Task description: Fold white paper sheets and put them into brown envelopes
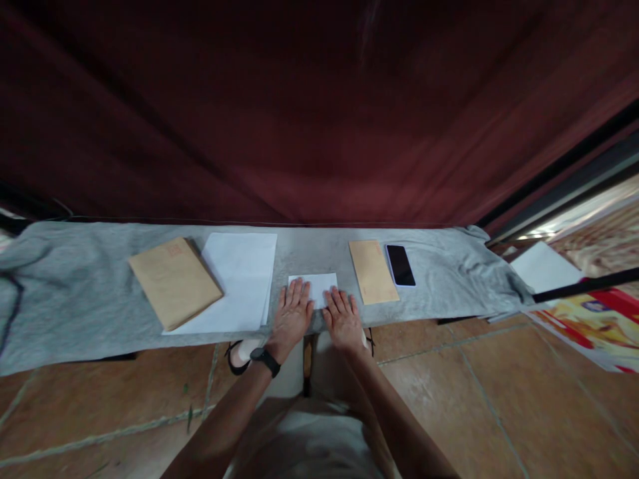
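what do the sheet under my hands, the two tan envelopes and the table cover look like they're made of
Folded sheet: plain white paper, matte, crisp edges. Large envelope and small envelope: probably kraft paper, tan, dull, flat. Table cover: seemingly grey knit fabric, soft, wrinkled at the ends.

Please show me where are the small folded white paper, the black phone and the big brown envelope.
small folded white paper (319, 282): head view, on its bare upper middle.
black phone (400, 265): head view, middle of its dark screen.
big brown envelope (174, 282): head view, middle of its face.
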